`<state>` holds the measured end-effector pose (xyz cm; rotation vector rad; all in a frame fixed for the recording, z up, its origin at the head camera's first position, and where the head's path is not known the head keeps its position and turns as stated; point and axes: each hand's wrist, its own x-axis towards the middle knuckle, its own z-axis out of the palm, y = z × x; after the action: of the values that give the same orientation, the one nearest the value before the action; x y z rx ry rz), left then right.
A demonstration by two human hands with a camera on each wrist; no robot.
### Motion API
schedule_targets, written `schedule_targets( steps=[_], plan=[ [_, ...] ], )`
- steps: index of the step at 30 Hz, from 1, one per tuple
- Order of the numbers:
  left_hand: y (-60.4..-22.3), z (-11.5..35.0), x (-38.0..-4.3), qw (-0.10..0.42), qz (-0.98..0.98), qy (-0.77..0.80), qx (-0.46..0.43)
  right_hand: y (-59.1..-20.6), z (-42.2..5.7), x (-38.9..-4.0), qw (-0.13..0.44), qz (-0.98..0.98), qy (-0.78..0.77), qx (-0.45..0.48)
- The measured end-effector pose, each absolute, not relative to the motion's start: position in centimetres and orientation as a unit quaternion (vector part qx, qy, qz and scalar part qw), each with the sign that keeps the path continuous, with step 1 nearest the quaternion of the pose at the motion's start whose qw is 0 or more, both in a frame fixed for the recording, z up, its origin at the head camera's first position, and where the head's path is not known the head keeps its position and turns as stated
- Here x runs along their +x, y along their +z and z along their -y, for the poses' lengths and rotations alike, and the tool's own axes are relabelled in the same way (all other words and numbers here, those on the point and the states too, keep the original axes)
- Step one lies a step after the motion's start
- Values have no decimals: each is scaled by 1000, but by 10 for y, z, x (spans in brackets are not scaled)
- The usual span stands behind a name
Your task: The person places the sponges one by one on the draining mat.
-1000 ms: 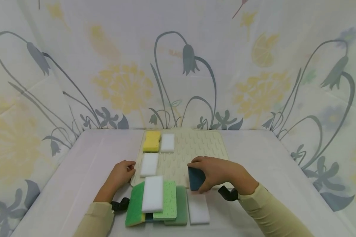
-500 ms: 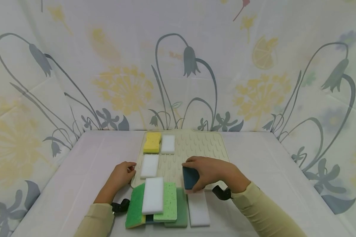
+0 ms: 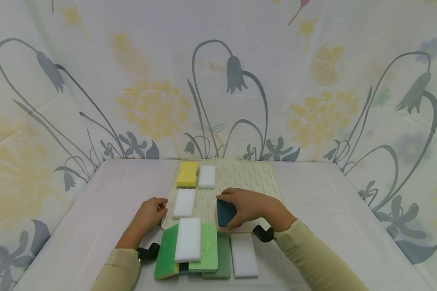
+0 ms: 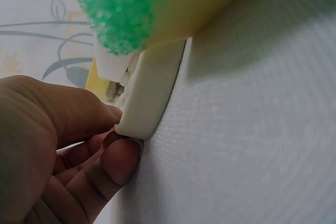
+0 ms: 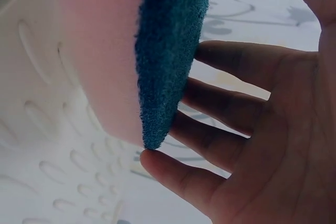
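Observation:
My right hand (image 3: pixel 245 206) holds a sponge (image 3: pixel 225 213) with a dark blue scouring face and a pink body above the front part of a cream ridged mat (image 3: pixel 240 173). In the right wrist view the fingertips lie along the blue layer of the sponge (image 5: pixel 168 51), the pink side facing the mat (image 5: pixel 31 98). At the mat's left edge, my left hand (image 3: pixel 148 216) pinches the rim between thumb and fingers, as the left wrist view shows at the mat's corner (image 4: pixel 149 98). On the mat lie a yellow sponge (image 3: pixel 187 174) and two white sponges (image 3: pixel 206 176).
In front of the mat is a pile: a green-and-yellow sponge (image 3: pixel 166 252), a light green speckled sponge (image 3: pixel 209 246), a grey-green one (image 3: pixel 223 254) and a white one (image 3: pixel 188 239) on top. Another white sponge (image 3: pixel 244 255) lies to its right. A patterned cloth (image 3: pixel 218 81) hangs behind.
My right hand has moved left and slightly away from me with the blue and pink sponge. The left hand stays at the mat's edge.

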<state>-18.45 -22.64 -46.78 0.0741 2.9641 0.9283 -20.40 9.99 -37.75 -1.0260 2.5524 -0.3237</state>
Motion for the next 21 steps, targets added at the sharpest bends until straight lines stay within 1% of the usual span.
schedule_targets(
  steps=[21],
  plan=[
    [-468, 227, -185, 27, -952, 305, 13, -387, -88, -220, 183, -908, -141, -349]
  ],
)
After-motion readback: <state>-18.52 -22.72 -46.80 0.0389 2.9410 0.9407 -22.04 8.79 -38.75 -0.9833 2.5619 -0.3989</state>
